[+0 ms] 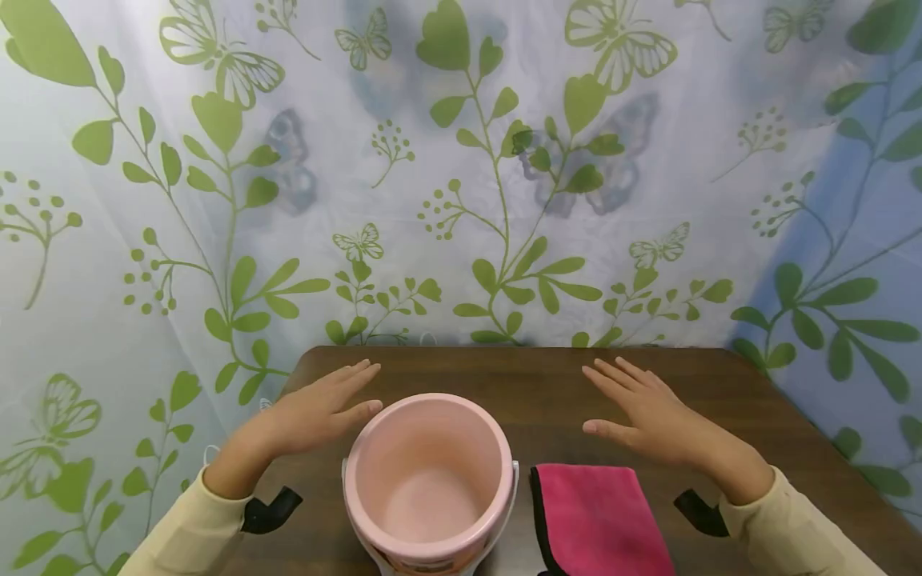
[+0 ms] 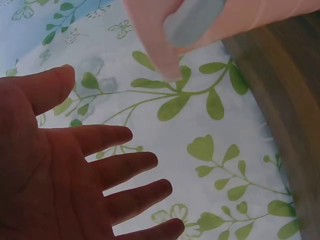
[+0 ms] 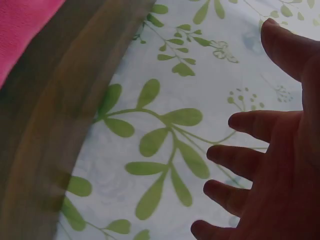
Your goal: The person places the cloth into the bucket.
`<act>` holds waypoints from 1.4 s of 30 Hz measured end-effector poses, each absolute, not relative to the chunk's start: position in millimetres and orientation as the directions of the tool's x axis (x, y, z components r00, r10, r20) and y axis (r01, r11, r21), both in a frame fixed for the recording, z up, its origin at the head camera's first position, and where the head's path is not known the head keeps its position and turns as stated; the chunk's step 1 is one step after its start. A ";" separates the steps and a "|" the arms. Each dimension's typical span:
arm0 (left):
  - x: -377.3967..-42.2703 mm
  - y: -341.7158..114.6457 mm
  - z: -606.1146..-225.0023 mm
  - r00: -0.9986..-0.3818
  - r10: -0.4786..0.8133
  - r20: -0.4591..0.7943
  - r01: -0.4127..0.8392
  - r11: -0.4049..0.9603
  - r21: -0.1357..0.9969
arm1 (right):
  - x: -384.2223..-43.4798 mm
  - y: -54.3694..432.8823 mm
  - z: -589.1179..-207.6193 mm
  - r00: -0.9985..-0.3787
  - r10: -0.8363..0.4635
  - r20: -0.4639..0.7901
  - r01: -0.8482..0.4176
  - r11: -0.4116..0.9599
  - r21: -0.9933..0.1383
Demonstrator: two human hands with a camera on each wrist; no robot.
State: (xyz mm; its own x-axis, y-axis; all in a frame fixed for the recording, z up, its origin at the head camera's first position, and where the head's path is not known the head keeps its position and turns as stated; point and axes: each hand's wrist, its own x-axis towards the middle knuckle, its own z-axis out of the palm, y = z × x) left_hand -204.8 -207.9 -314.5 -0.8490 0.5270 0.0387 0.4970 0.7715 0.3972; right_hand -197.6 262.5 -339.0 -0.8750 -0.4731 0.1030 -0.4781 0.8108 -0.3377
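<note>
A pink bucket [image 1: 432, 549] with a pale handle stands upright at the near middle of the table, and its inside shows nothing in it. My left hand [image 1: 320, 410] hovers at the bucket's left, fingers straight and thumb toward the rim. In the left wrist view that hand [image 2: 75, 165] holds nothing, and part of the bucket [image 2: 240, 20] shows above it. To the bucket's right lies a folded pink cloth [image 1: 601, 520] with a black edge. My right hand [image 1: 651, 416] is raised beyond the cloth and to its right, fingers spread; the right wrist view shows this hand [image 3: 280, 150] holding nothing.
The dark wooden table [image 1: 547, 392] reaches back to a white curtain [image 1: 461, 240] printed with green leaves and butterflies. The curtain also hangs along the left and right sides. A black strap piece [image 1: 270, 510] sits at the left wrist, another black piece [image 1: 700, 512] at the right.
</note>
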 end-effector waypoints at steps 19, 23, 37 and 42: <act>-213.8 -205.3 -354.5 -0.865 0.490 0.110 0.467 0.705 0.534 | -183.7 289.9 -400.4 -0.856 -0.512 0.066 -0.471 0.721 -0.508; -212.9 -204.4 -360.0 -0.866 0.484 0.126 0.459 0.670 0.583 | -181.8 299.2 -415.2 -0.846 -0.530 0.059 -0.480 0.709 -0.518; -210.0 -202.2 -367.6 -0.863 0.490 0.125 0.443 0.612 0.655 | -163.6 314.8 -469.6 -0.836 -0.533 0.129 -0.519 0.694 -0.499; -210.6 -201.3 -369.9 -0.846 0.516 0.135 0.460 0.579 0.673 | -154.5 315.1 -477.0 -0.852 -0.520 0.054 -0.459 0.695 -0.554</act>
State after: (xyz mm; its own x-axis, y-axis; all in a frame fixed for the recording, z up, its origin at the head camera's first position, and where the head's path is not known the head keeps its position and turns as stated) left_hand -210.6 -201.3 -369.9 -0.8461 0.5158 0.1347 0.4601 0.5790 0.6731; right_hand -154.5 315.1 -477.0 -0.8524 -0.5202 0.0538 -0.4590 0.6948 -0.5537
